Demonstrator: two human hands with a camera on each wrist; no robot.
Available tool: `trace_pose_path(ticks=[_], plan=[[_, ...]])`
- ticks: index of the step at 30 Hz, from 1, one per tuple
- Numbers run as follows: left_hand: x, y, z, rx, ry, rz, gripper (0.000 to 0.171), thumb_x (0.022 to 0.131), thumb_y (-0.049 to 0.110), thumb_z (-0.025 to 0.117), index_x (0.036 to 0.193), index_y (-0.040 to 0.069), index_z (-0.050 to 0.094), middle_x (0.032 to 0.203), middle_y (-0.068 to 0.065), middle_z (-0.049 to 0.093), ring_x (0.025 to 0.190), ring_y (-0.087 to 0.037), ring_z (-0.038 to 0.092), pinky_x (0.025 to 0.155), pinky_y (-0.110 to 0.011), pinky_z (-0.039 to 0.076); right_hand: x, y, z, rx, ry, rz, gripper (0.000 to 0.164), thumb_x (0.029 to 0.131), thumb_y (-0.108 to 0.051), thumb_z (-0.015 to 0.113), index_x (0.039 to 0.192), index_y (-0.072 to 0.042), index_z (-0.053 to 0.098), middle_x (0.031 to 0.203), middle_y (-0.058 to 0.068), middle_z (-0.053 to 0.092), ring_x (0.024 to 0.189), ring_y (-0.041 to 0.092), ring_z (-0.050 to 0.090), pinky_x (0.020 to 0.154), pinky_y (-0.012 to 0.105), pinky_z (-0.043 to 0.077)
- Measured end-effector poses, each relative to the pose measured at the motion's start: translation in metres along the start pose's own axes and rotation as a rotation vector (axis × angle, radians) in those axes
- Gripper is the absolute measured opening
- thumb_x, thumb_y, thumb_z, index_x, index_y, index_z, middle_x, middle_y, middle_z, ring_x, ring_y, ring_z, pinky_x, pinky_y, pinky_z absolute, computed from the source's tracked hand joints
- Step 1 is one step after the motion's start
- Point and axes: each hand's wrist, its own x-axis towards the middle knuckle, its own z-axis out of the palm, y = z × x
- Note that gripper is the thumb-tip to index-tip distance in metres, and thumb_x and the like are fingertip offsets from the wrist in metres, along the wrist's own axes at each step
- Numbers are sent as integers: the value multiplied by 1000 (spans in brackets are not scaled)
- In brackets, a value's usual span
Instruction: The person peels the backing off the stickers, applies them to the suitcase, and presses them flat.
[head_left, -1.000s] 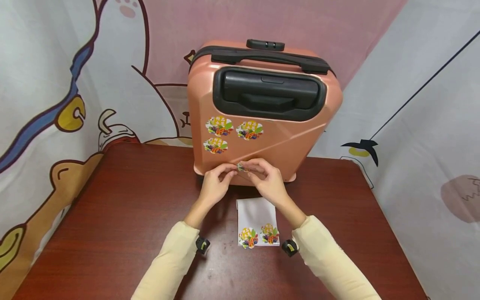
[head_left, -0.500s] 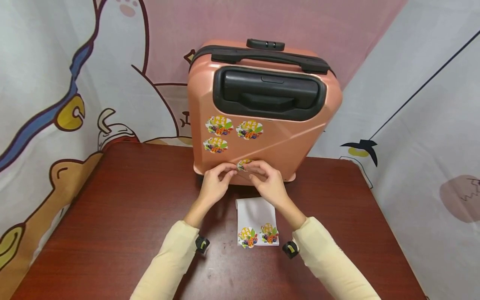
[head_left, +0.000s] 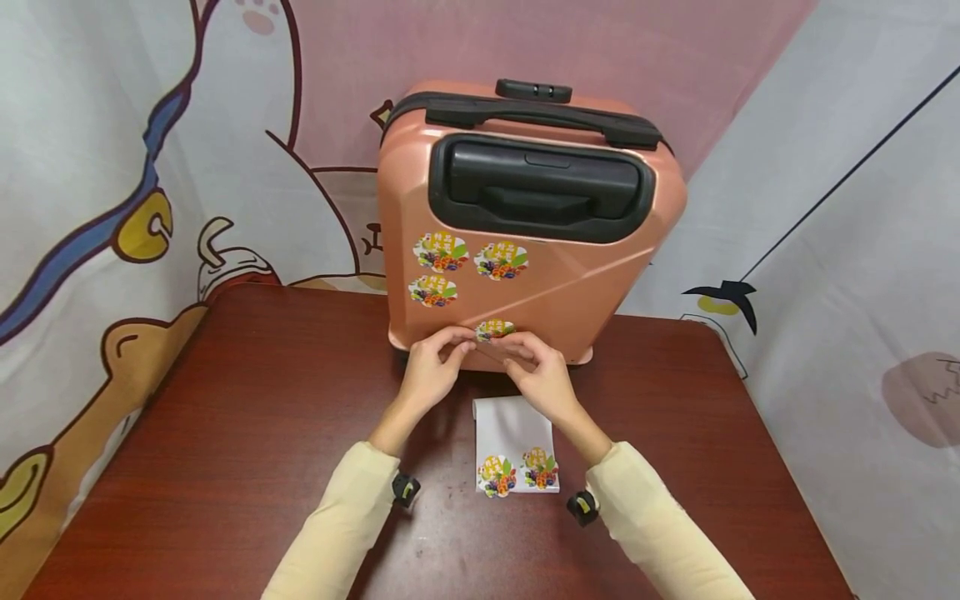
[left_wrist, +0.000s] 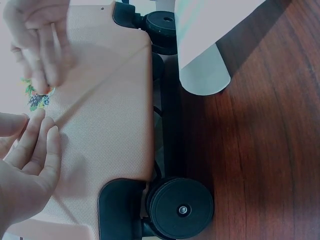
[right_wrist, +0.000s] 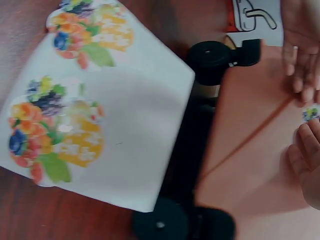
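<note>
A peach hard-shell suitcase [head_left: 600, 258] stands upright on the table. Low on its face is a round fruit-print sticker [head_left: 495, 327], lying between both hands. My left hand [head_left: 433, 371] touches the sticker's left edge with its fingertips, the thumb close to the index finger. At the lower right edge, the fingers of my right hand [head_left: 546, 379] rest fairly straight against sticker and shell. In the left wrist view, part of the sticker [left_wrist: 37, 100] shows between the two hands' fingertips. Three matching stickers, one of them the lower-left sticker [head_left: 432, 291], are stuck higher up.
A white sticker sheet [head_left: 513, 421] lies on the brown table [head_left: 300, 433] before the suitcase, its far end curled, with two fruit stickers at its near edge. Black wheels [left_wrist: 181, 207] jut from the suitcase base. Printed cloth [head_left: 825, 208] hangs behind and beside the table.
My right hand has slid slightly right and down along the sticker, so more of its print shows. My left hand has stayed at its left edge.
</note>
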Motion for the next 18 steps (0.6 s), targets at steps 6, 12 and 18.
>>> trace_pose_path(ticks=[6, 12, 18], plan=[[0, -1, 1, -6, 0, 0, 11, 85, -2, 59, 94, -1, 67, 83, -9, 68, 76, -25, 64, 61, -23, 49, 0, 0, -3, -7, 13, 0, 22, 77, 16, 56, 98, 11, 58, 100, 24, 63, 98, 36, 59, 81, 46, 48], [0, -1, 1, -2, -1, -12, 11, 85, -1, 60, 94, 1, 67, 83, -9, 68, 75, -24, 64, 60, -23, 48, 8, -21, -11, 55, 41, -65, 22, 79, 17, 56, 100, 13, 57, 102, 27, 62, 98, 39, 58, 84, 48, 45], [0, 0, 1, 1, 2, -16, 11, 85, -1, 60, 94, 1, 67, 82, -9, 68, 74, -24, 63, 59, -23, 48, 7, -17, -12, 58, 41, -51, 21, 79, 18, 55, 99, 13, 57, 101, 27, 62, 97, 39, 58, 82, 47, 47]])
